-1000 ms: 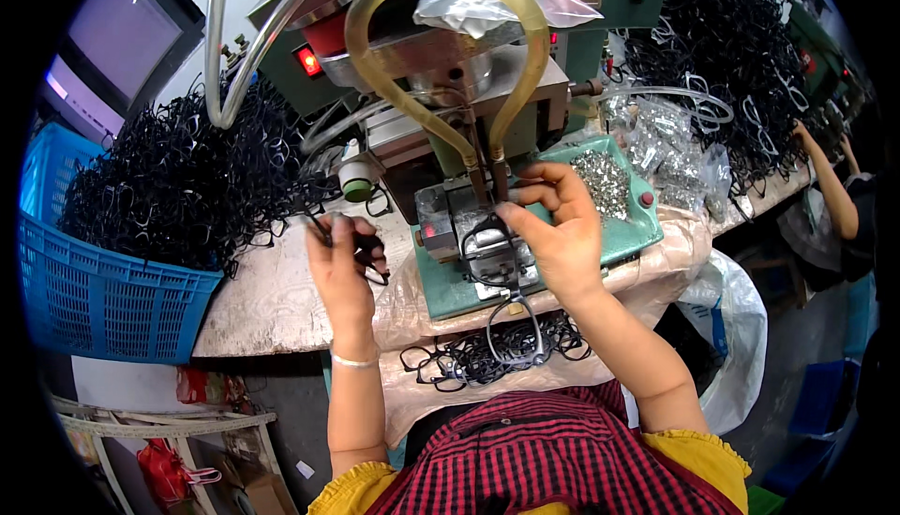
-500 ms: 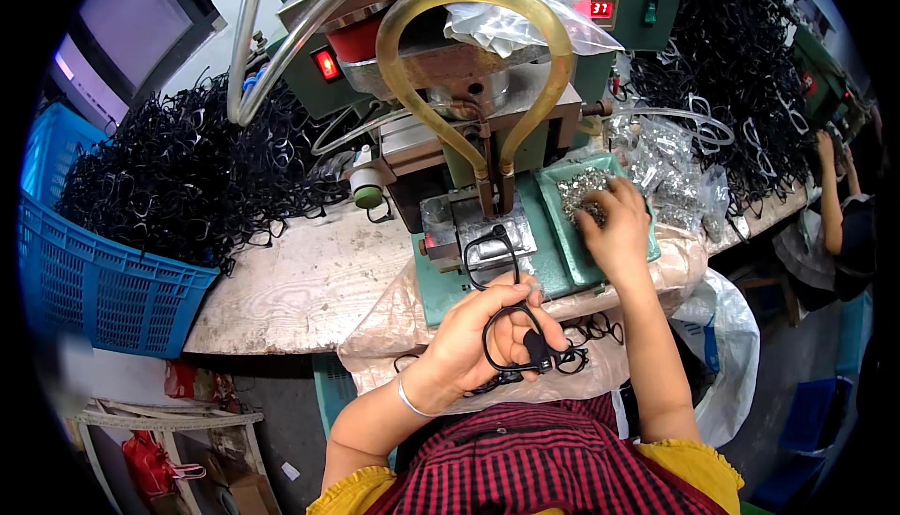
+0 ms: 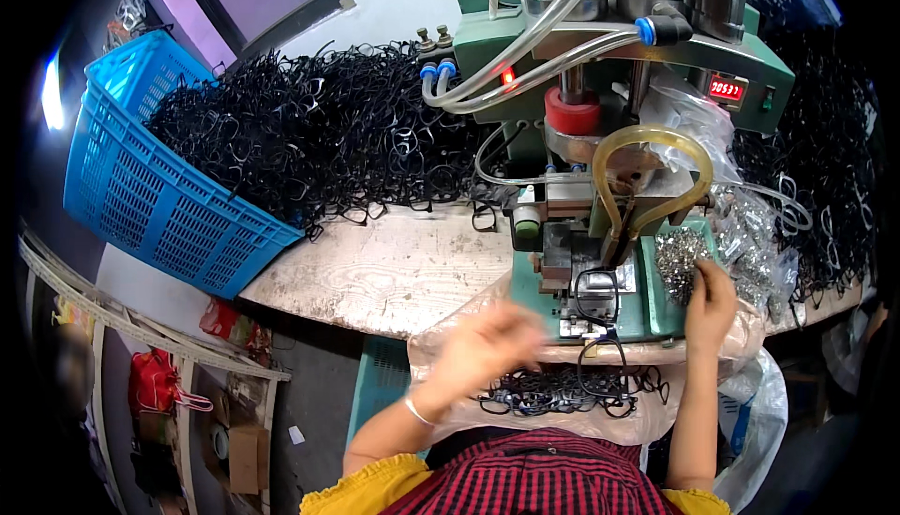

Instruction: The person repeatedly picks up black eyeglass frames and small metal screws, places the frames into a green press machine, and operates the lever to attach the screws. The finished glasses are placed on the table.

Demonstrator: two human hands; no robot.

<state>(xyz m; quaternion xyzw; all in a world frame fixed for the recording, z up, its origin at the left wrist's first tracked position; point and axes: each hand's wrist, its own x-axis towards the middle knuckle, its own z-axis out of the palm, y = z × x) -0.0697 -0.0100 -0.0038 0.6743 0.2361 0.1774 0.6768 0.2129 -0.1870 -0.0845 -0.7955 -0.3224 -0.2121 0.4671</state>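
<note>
**Right fingers at the fittings, left hand a blur, black frame on the press!**

Here's the head view, and straight to the right hand: its fingertips are down at the near edge of the small silvery metal parts, heaped in the green tray. Fingers bent, close together, but whether they pinch a part I cannot tell.

Over to the left hand, smeared by blur in front of the bench edge, fingers pointing toward the press. Spread or pressed together, holding something or nothing? Cannot tell at this blur. A pale bracelet circles that wrist.

And the black spectacle frame! It's at the front of the green press, one rim over the metal fixture, the other reaching past the bench edge, above a loose pile of frames on the beige sheet. A yellowish hose loops overhead, the red display glowing at upper right.

Right of the tray, clear bags of metal parts; away to the left, a great black heap of frames spreads across the wooden bench beside a tilted blue basket.
</note>
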